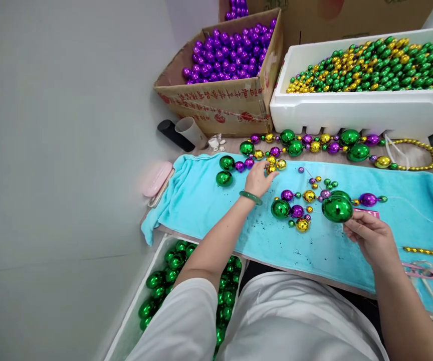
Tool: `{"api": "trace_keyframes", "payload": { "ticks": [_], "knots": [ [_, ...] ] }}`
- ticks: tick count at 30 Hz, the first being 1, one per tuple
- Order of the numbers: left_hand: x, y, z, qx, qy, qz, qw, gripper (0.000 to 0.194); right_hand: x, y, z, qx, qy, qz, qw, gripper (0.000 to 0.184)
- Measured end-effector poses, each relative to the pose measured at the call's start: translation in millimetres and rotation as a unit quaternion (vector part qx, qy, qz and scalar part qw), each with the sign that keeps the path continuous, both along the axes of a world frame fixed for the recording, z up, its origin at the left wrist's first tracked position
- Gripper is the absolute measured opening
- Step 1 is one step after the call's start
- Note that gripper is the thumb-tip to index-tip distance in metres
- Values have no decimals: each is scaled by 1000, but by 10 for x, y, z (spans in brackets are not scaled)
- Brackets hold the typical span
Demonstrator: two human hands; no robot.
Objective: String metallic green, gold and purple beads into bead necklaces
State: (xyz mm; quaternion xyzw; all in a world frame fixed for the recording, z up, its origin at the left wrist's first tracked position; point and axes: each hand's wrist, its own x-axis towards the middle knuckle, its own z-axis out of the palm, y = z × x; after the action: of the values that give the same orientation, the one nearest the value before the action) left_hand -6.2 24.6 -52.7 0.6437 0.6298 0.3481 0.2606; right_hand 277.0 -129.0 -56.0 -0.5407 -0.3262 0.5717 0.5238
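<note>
In the head view, a blue towel (201, 210) covers much of the tabletop (235, 144). Over the towel's far left part, the left grip (257, 181) is loosely spread beside a small group of gold beads (271, 169); whether it touches them I cannot tell. Over the towel's right half, the right grip (370, 233) is pinched on the end of a large green bead (337, 209), which partly hides another green bead (340, 194).

On the towel's middle lies a mixed bead cluster (297, 211) of purple, green and gold. Two green balls (224, 178) lie on its far left part. A strung garland (295, 148) runs along the towel's far edge. Beyond the towel's far left stands a cardboard box (209, 110) of purple beads (231, 57); beyond its far right, a white box (352, 111) of green and gold beads (370, 65). A bin (137, 297) of green balls sits below the towel's near left edge.
</note>
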Motion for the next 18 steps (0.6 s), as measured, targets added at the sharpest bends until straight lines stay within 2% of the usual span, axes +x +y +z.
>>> {"api": "trace_keyframes", "payload": {
  "ticks": [4,6,7,8,10,13,16,18],
  "knots": [
    [80,65,-96,-29,-24,45,998,34,-18,-34,18,3,-15,1,1000,18],
    [109,8,-62,-62,-127,52,989,32,-11,-60,16,-1,-21,0,1000,18],
    [121,-42,-28,-88,-206,40,974,33,-5,-71,12,-1,-23,0,1000,18],
    [133,-101,15,-118,-295,20,948,35,1,-79,6,-1,-25,0,1000,18],
    [163,-237,121,-170,-456,-20,873,36,4,-85,-10,0,-27,2,1000,18],
    [229,-416,295,-214,-595,-32,774,28,-26,-74,-35,-7,-33,15,999,18],
    [307,-509,434,-242,-660,-20,711,21,-84,-64,-32,-17,-38,35,998,18],
    [351,-530,492,-253,-680,-17,688,24,-119,-63,-9,-23,-41,43,998,18]
  ]
}}
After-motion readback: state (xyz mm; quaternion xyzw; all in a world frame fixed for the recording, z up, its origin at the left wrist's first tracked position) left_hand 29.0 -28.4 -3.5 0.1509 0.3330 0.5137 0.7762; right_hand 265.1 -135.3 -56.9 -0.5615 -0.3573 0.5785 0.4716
